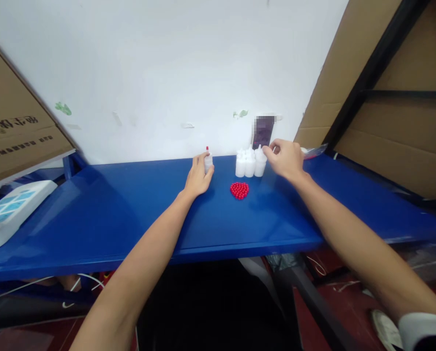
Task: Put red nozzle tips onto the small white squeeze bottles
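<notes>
On the blue table (130, 204), my left hand (198, 176) is wrapped round a small white bottle with a red cap (208, 161) that stands upright. My right hand (287, 158) reaches a cluster of several small white bottles (250, 163), its fingers pinched on the tip of the rightmost one. A small pile of red caps (239, 190) lies on the table just in front of the cluster, between my two hands.
A phone (264, 131) leans against the white wall behind the bottles. A cardboard box (16, 131) and a white device (9, 209) sit at the left. Cardboard and a black frame (371, 68) stand at the right. A clear bag (313, 152) lies near the wall.
</notes>
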Available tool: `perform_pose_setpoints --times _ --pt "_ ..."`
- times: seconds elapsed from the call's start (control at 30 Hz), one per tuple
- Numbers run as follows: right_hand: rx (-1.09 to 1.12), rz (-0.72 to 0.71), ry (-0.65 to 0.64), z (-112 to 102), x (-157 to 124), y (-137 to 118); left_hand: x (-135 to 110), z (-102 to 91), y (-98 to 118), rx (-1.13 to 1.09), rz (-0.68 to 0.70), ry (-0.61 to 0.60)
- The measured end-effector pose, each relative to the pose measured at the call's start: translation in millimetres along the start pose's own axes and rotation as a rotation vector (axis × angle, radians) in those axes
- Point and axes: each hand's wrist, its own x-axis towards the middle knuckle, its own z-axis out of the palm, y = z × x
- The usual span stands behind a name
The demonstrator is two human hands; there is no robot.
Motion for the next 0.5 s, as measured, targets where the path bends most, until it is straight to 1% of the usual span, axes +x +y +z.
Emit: perform_pose_setpoints --times 0.1,0.17,0.23,0.33,0.5 --pt "-0.036 -0.008 -0.074 2.1 0.8 1.6 1.0 2.6 -4.8 -0.013 0.046 -0.017" --pt "-0.051 -0.031 -0.132 4.0 1.4 3.1 1.5 4.1 -7.5 -0.018 0.056 -0.03" --pt "-0.054 -0.055 -0.163 4.8 1.5 3.9 1.9 4.6 -8.6 -0.029 0.059 -0.038" --pt "-0.055 -0.076 -0.17 3.8 1.2 3.4 2.1 3.3 -7.0 -0.04 0.057 -0.039" --pt "-0.058 -0.071 -0.157 2.9 1.3 3.0 1.8 -0.2 -1.4 0.003 0.019 -0.017"
